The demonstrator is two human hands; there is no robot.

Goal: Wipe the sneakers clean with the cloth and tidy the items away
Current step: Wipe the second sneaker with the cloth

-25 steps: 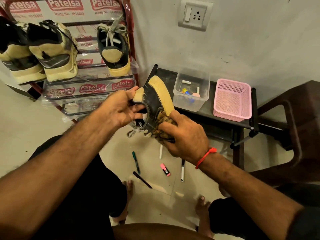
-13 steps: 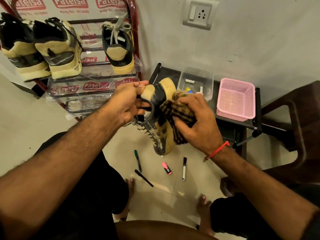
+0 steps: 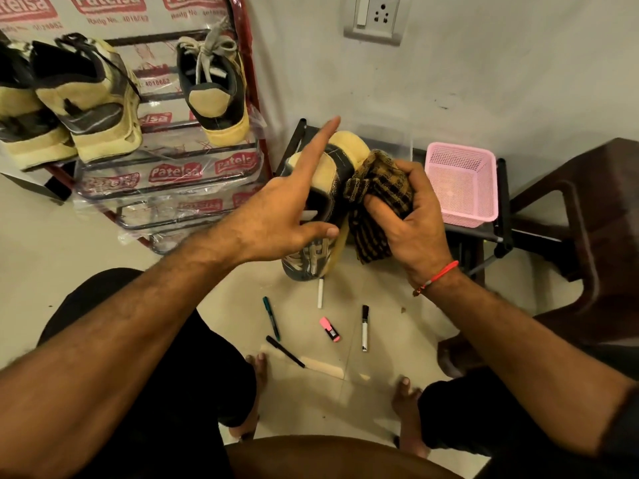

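Sneaker (image 3: 333, 174) held upright in mid-air, heel up and toe down, above the floor (image 3: 387, 326) just off the front left corner of the low black table (image 3: 480, 233). Left hand (image 3: 280, 219) in front of the sneaker, index finger and thumb extended straight; grip on the shoe's hidden side cannot be told. Right hand (image 3: 411, 216) curled around the checked cloth (image 3: 377, 191), bunched tight and pressed against the sneaker's right side.
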